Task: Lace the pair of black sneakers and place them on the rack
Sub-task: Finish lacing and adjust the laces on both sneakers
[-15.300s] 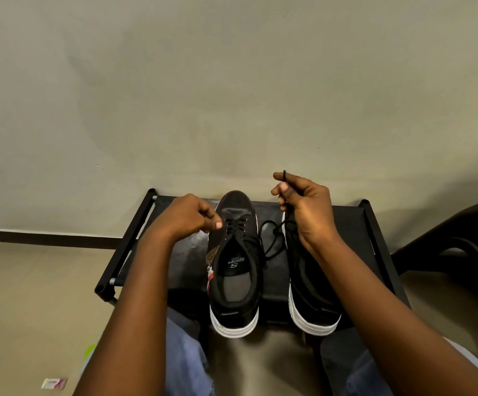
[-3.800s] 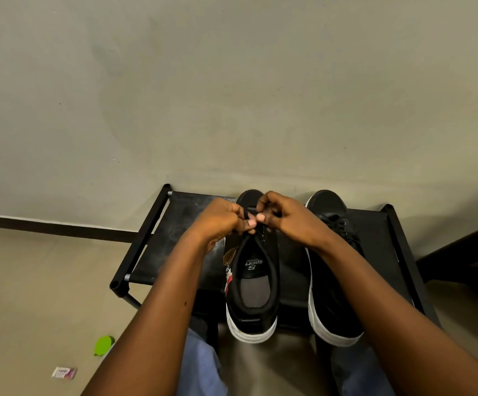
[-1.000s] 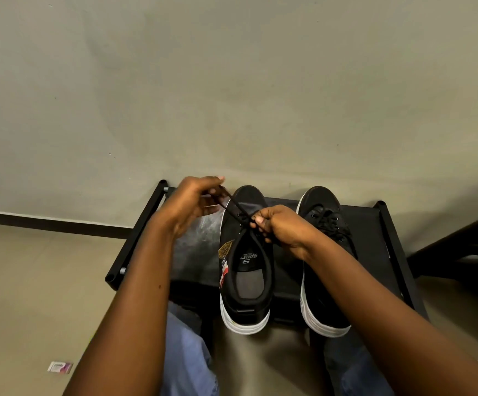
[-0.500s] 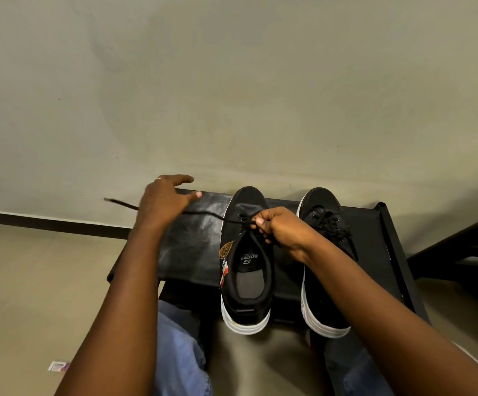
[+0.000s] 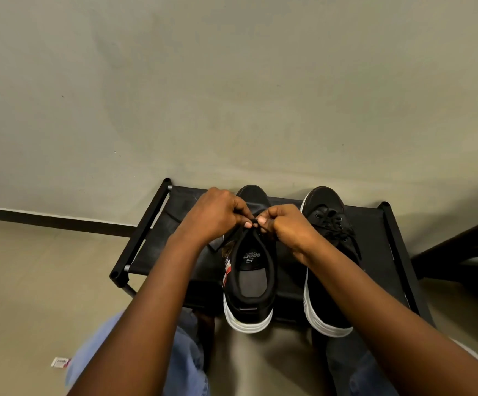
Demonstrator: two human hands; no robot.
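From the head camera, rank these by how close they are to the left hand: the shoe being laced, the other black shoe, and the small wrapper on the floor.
1. The shoe being laced: directly under the left hand, which pinches its lace.
2. The other black shoe: on the rack's right side, beyond the right hand.
3. The small wrapper: on the floor, far down at the left.

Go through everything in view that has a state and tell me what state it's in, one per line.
left sneaker: on the rack, lace being worked at the top eyelets
right sneaker: on the rack, laced
lace: pinched by both hands
left hand: pinches the lace
right hand: pinches the lace
rack: stands against the wall, holding both sneakers
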